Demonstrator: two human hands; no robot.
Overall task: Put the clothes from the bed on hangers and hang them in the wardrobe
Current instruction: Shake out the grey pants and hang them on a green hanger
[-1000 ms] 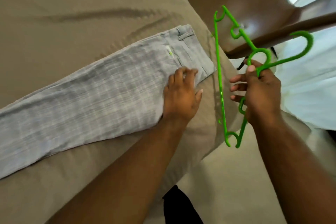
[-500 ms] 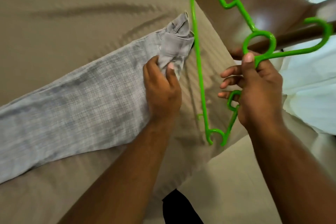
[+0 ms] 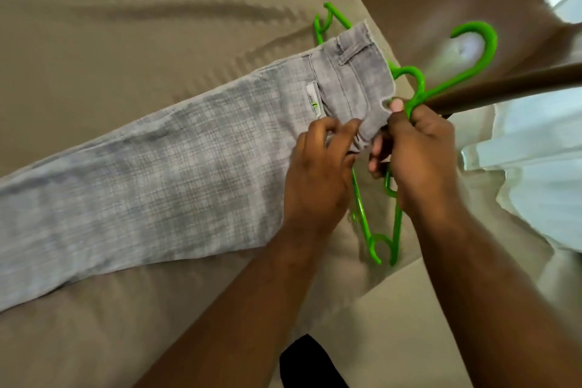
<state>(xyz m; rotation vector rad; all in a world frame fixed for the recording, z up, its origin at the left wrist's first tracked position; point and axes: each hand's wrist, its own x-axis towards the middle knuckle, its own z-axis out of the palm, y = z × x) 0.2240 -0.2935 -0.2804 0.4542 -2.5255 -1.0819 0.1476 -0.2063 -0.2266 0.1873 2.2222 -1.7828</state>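
Folded grey trousers point(image 3: 163, 173) lie lengthwise across the tan bed point(image 3: 126, 25), waistband at the right near the bed's edge. A bright green plastic hanger point(image 3: 362, 214) lies under the waistband, with its hook point(image 3: 482, 44) sticking out to the upper right and its ends showing above and below the cloth. My right hand point(image 3: 419, 154) grips the hanger at the neck below the hook. My left hand point(image 3: 318, 179) pinches the lower corner of the waistband right beside it.
A brown wooden chair point(image 3: 456, 9) stands close against the bed's right edge, its rail just behind the hook. White fabric point(image 3: 535, 167) lies to the right of the chair. Pale floor point(image 3: 393, 324) shows below the bed corner, with something black point(image 3: 311, 362) at the bottom.
The hanger has gone from beside the waistband to under it. My left hand shifted from bunching the waistband to pinching its lower corner, and the waistband lies flat again. My hands have come together.
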